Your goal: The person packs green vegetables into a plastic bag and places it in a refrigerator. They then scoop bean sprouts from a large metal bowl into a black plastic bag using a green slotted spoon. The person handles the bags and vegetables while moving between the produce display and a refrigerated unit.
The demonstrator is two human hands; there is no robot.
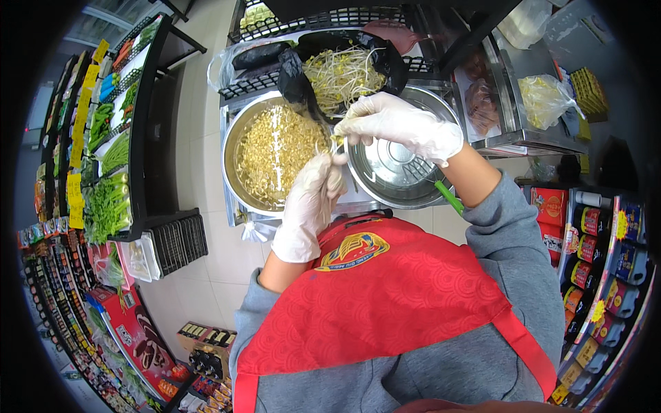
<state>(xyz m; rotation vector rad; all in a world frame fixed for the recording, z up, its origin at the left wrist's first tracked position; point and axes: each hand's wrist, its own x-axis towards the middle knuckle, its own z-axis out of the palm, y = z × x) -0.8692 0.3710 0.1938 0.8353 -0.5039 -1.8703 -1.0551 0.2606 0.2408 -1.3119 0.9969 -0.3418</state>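
Observation:
My left hand (316,199), in a white disposable glove, is over the right edge of a metal basin (231,178) of yellow beans (279,149) under liquid. Its fingertips pinch thin pale soybean sprouts (335,146). Close above, my right hand (403,126), gloved too, has its fingers closed at the yellow heads of the same sprouts. Behind both hands, a heap of long soybean sprouts (346,77) lies in an open black plastic bag (395,69). Under my right hand stands a second metal basin (384,178); a green-handled wire utensil (448,196) leans in it.
A black plastic crate (248,85) holds dark wrapped produce at the back. To the right, a clear bag of yellow food (542,100) sits on a metal counter (516,135). Vegetable shelves (135,155) stand left across the tiled floor (196,180). Packaged goods (583,248) line the right.

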